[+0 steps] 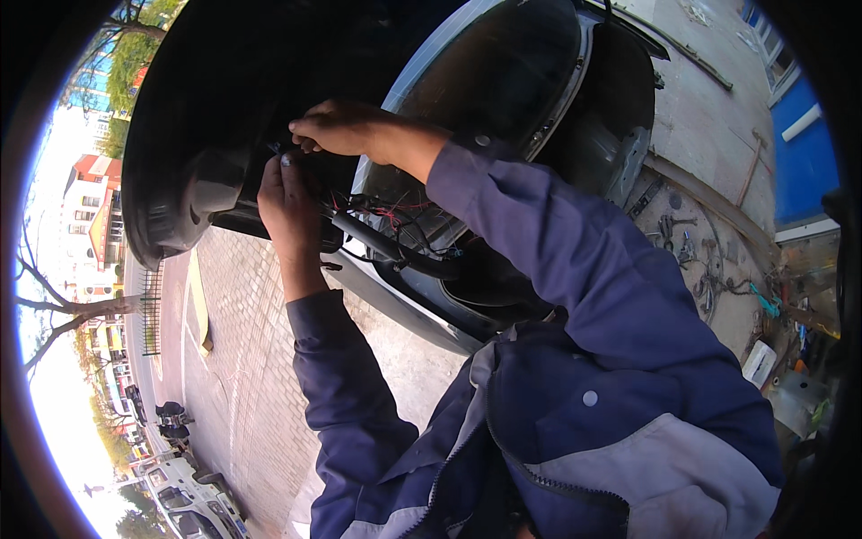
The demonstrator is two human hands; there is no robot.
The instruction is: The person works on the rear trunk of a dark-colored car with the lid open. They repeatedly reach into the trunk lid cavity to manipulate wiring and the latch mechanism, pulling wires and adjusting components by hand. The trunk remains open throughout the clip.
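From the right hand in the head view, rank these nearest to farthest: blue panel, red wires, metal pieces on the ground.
From the right hand:
1. Red wires: just below it in the picture.
2. Metal pieces: on the ground, right of the sleeve.
3. Blue panel: at the far right edge.

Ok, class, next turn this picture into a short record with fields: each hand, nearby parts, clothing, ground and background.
Left hand: raised, fingers bent; anything held is too dark to tell
Right hand: just above it in the picture, fingertips bunched; contents unclear
Nearby parts: red and dark wires, right of the left hand; large dark panel
Clothing: dark blue sleeves
Ground: brick paving
Background: white vehicle, lower left
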